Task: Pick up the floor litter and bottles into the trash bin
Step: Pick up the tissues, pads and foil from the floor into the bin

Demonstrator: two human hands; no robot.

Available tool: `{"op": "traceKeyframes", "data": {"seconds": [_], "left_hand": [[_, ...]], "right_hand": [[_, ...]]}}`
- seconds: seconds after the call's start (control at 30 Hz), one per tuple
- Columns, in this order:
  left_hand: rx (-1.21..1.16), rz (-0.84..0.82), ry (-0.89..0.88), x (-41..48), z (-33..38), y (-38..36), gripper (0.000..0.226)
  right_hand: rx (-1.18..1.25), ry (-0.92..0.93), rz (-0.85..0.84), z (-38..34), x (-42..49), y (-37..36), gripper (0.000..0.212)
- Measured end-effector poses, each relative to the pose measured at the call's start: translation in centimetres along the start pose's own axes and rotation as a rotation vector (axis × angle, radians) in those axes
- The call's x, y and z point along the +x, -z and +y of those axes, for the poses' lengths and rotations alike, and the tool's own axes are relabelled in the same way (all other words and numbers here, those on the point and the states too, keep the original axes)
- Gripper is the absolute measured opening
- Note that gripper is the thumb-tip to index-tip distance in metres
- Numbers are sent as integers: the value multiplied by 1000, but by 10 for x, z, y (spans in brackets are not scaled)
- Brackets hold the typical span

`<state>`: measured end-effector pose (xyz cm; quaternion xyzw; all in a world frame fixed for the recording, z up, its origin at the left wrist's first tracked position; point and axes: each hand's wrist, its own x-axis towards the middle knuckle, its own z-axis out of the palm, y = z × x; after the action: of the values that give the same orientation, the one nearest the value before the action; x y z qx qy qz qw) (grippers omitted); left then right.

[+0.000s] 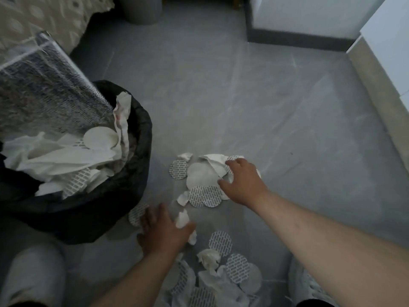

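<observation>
Head view: the trash bin (141,134), black-lined and already heaped with paper and discs, stands at the left. Just right of its base the left hand (163,231) is laid low over a patterned disc (136,214), with a paper scrap (182,219) against the thumb; whether the scrap is pinched cannot be told. Farther right of the bin the right hand (241,180) is curled onto crumpled paper (214,162) atop a cluster of discs (203,196). More litter (223,271) lies right of the bin, nearer the camera. The thin discs are best slid together and lifted by an edge, so that each handful can be carried to the bin in one pass.
</observation>
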<state>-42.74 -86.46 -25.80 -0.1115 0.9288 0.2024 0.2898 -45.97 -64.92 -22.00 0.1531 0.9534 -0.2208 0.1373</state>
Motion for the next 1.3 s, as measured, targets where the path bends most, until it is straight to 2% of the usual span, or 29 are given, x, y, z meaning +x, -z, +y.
{"op": "traceKeyframes", "data": {"seconds": [0.1,0.17,0.23,0.33,0.47,0.53,0.6,0.7,0.83,0.93,1.0,1.1,1.17,1.23,1.3], "left_hand": [[191,75,-114,-5,-11,-2,93],[251,162,-232,-8,-20,-6,77],[257,178,-346,-10,-31,-11,67],[229,185,-483,-10,-42,-17,72],[277,165,-425,-6,-39,-15,101],[269,123,-411,-2,-32,-11,101],[211,98,-437,0,-27,-12,87],[73,96,-463,1,-25,-13,50],[45,75,-507,2,-27,-10,38],[148,58,-667,2,-27,-8,36],[156,65,-705,3,-28,-6,35],[50,46,-670,3,-20,8,35],[-34,38,-596,-7,-5,29,36],[-155,-36,-512,-22,11,55,34],[-220,-83,-504,-34,25,84,24]], "right_hand": [[-95,41,-93,-16,26,0,82],[-163,58,-218,-24,37,-5,97],[-185,52,-320,-30,42,-15,110],[-311,95,-376,-31,33,-35,114],[-372,196,-251,-27,11,-46,95],[-353,255,-182,-26,2,-48,76],[-288,250,-180,-23,-4,-50,63],[-134,159,-192,-18,-8,-51,48],[102,63,-167,-13,-16,-48,15],[271,-43,-154,-10,-27,-42,13],[407,-132,-159,-8,-33,-34,12],[584,-227,-182,-9,-42,-12,15],[602,-241,-173,-12,-45,9,13],[589,-241,-154,-21,-49,36,15],[621,-240,-143,-34,-55,67,15]]}}
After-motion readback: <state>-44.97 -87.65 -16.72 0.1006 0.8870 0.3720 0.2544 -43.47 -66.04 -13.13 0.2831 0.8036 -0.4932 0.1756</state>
